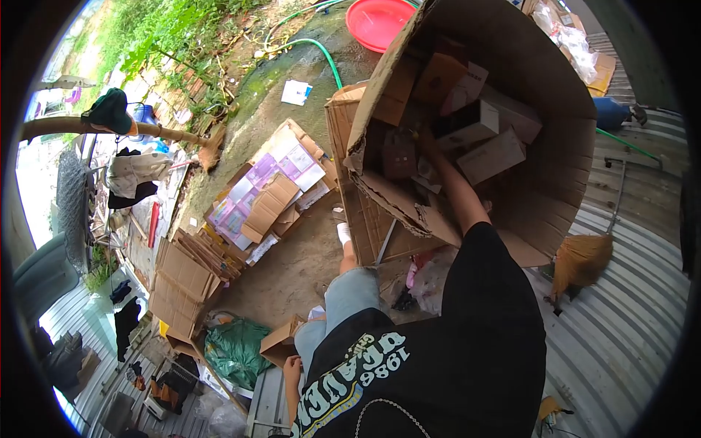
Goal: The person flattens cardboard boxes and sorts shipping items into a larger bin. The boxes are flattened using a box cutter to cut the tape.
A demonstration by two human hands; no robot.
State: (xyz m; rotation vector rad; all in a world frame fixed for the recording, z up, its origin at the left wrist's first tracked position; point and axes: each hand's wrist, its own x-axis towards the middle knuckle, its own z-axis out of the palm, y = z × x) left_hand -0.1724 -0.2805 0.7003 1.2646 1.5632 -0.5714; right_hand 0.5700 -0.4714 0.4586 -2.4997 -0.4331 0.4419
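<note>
A large cardboard box (555, 168) lies open toward me, with several smaller boxes inside, among them a white box (491, 159) and a brown one (440, 77). My right arm reaches into it, and my right hand (427, 139) is in the shade among the small boxes; its fingers are too dark to make out. Low in the view, my left hand (292, 366) hangs by my side next to a small open cardboard box (280, 343). Its fingers are partly hidden by my shirt and too small to read.
Flattened cardboard (270, 208) lies on the ground at centre left. A green bag (237, 350) is below it. A red basin (380, 22) and a green hose (325, 55) are at the top. A broom (582, 263) leans at the right.
</note>
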